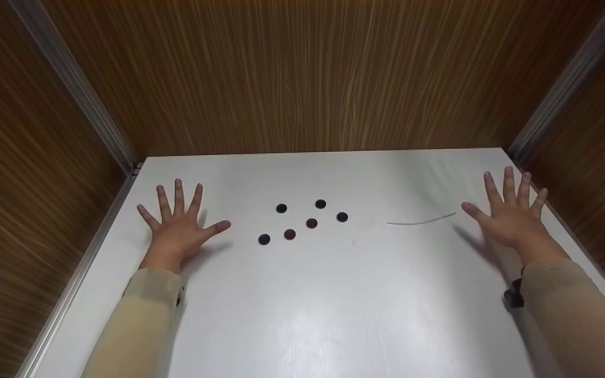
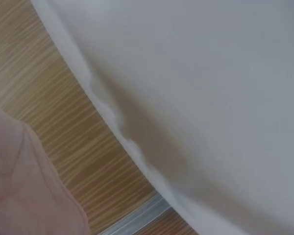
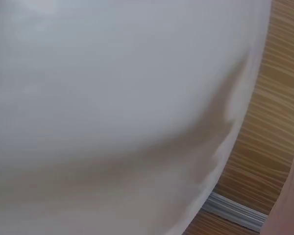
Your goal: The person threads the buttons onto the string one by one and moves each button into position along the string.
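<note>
Both hands lie flat with fingers spread on a white table [image 1: 302, 315]. My left hand [image 1: 179, 223] is near the left edge and my right hand [image 1: 510, 212] is near the right edge; neither holds anything. Between them lie several small round discs: black ones [image 1: 281, 208] [image 1: 321, 203] [image 1: 342, 216] [image 1: 264, 239] and two dark red ones [image 1: 311, 223] [image 1: 289, 234]. A thin pale thread or wire [image 1: 420, 221] lies just left of the right thumb. The left wrist view shows only the table [image 2: 210, 73] and part of my hand [image 2: 24, 191].
Wood-grain walls [image 1: 302, 73] enclose the table at the back and on both sides, with metal trim strips [image 1: 79, 89] in the corners. The right wrist view shows the table surface [image 3: 112, 88] and the wood wall [image 3: 274, 122] beyond its edge.
</note>
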